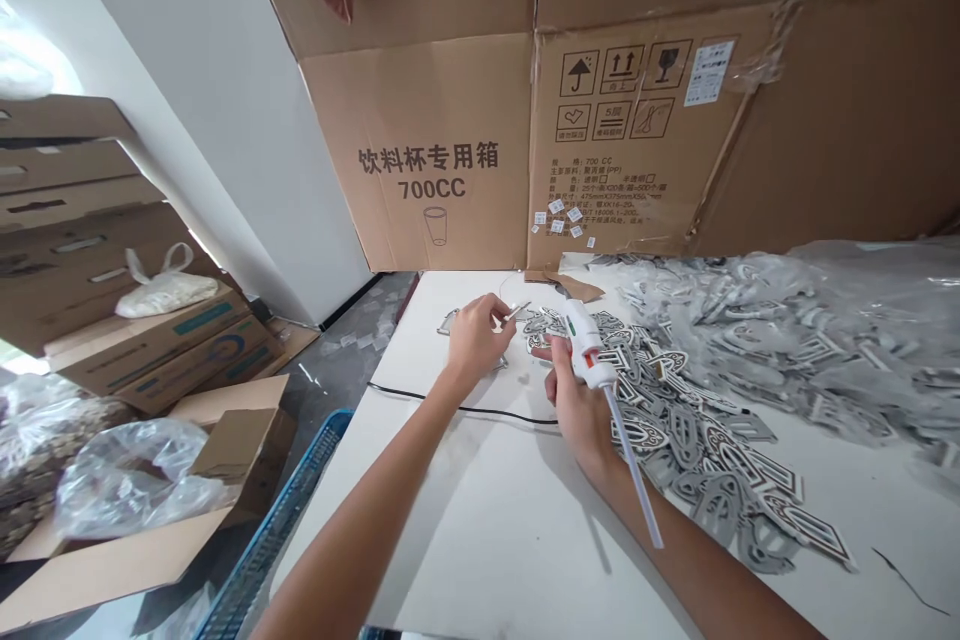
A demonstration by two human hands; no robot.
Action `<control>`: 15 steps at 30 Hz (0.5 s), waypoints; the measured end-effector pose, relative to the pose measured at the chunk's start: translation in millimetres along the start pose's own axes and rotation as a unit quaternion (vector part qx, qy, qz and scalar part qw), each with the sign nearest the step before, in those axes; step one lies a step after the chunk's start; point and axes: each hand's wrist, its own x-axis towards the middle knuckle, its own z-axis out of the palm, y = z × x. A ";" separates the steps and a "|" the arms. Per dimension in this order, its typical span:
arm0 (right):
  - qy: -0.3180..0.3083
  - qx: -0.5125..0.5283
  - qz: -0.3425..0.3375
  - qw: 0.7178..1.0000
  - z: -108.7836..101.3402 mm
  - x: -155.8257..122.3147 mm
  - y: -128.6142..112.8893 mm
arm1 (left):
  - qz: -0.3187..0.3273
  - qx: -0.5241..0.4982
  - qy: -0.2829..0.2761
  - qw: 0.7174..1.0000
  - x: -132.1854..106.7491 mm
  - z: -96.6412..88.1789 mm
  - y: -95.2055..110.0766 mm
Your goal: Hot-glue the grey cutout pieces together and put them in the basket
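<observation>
My right hand (574, 400) grips a white glue gun (589, 348) whose clear glue stick (634, 465) trails back over my forearm; its nozzle points toward the far table edge. My left hand (474, 335) is closed in a pinch on a small silvery piece (517, 311) just left of the gun's tip. Both hands hover over a white table (480, 500), above a grey patterned cut-out (450, 322). A heap of similar grey and white patterned cut-outs (712, 440) spreads to the right of my right hand.
A black cable (420, 397) crosses the table under my arms. Large cardboard boxes (525, 120) stand against the table's far edge. Clear plastic bags with more cut-outs (825, 330) lie at the right. On the floor at left are cartons (172, 340), an open box (150, 510) and a blue crate (277, 530).
</observation>
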 end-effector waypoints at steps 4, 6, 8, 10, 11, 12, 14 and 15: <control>0.001 0.081 0.012 0.997 4.4 3.2 6.2 | 0.180 -0.083 -0.052 0.979 -27.8 -26.3 23.2; -0.006 0.135 0.009 0.991 7.8 3.9 7.7 | 0.221 -0.064 -0.102 0.968 -37.4 -33.0 28.0; -0.004 0.153 0.006 0.988 10.1 4.5 8.5 | 0.233 -0.046 -0.134 0.962 -43.5 -36.3 25.4; 0.018 0.139 0.004 0.990 10.0 5.5 9.6 | 0.214 -0.028 -0.147 0.965 -47.1 -37.9 16.9; 0.029 0.129 0.004 0.991 9.0 6.2 10.3 | 0.195 -0.018 -0.161 0.967 -48.4 -38.6 11.5; 0.031 0.112 0.002 0.993 7.6 6.8 11.1 | 0.172 -0.008 -0.186 0.967 -49.5 -39.3 6.1; 0.018 0.070 -0.008 0.997 4.3 7.5 12.2 | 0.121 0.009 -0.259 0.958 -51.5 -41.2 -2.8; 0.007 0.045 -0.017 0.999 2.8 7.1 12.0 | 0.097 0.013 -0.295 0.950 -52.4 -42.4 -5.7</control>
